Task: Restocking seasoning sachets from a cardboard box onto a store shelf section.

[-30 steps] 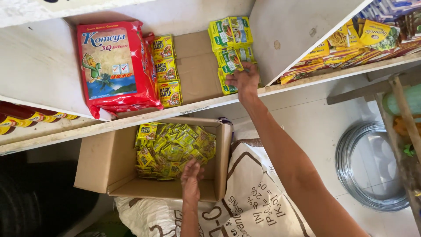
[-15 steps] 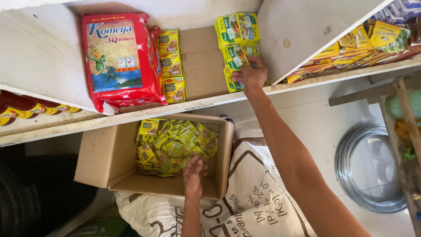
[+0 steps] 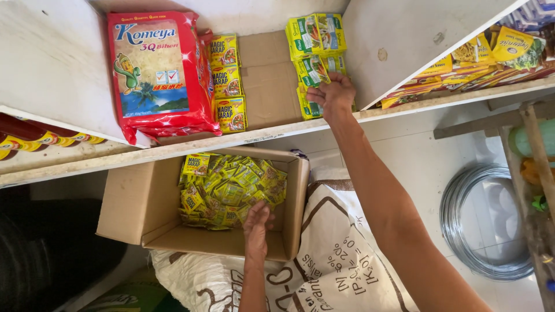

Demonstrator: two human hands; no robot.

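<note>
While right hand (image 3: 334,95) fingers press shelf packets (image 3: 315,63) | left hand (image 3: 257,224) fingers pinch box sachets (image 3: 231,188)

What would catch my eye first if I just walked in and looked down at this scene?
Probably the big red noodle bag lying on the white shelf, beside a column of small yellow packets. Below it, an open cardboard box brims with yellow-green sachets, and the left hand reaches into them. The right hand rests on a stack of green-yellow packets up on the shelf.
</note>
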